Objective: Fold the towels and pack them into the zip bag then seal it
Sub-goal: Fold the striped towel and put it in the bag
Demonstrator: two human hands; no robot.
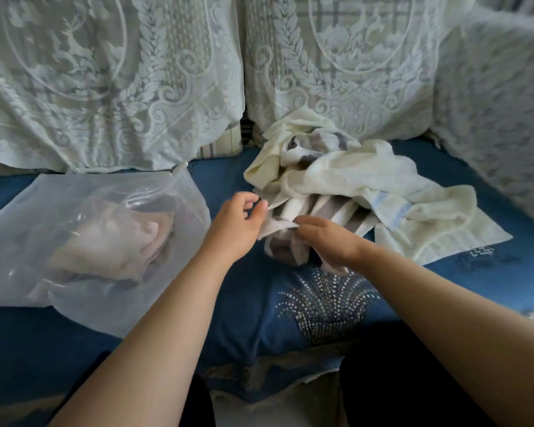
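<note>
A heap of unfolded towels lies on the blue sofa seat: a cream towel [367, 177] with a blue band on top, and a grey-and-white striped towel [315, 211] under it. My right hand [327, 238] grips a bunched edge of the striped towel. My left hand [238, 223] hovers just left of the heap, fingers loosely curled near the towel's edge, holding nothing that I can see. A clear zip bag [84, 217] lies to the left with a folded pinkish towel [121, 248] inside; its mouth, towards the sofa back, looks open.
Lace-covered back cushions [111, 87] stand behind the seat, and a lace-covered armrest [500, 103] rises at the right. The blue seat cover [321, 306] with a beaded pattern stretches in front of me. My dark-clothed knees are at the bottom edge.
</note>
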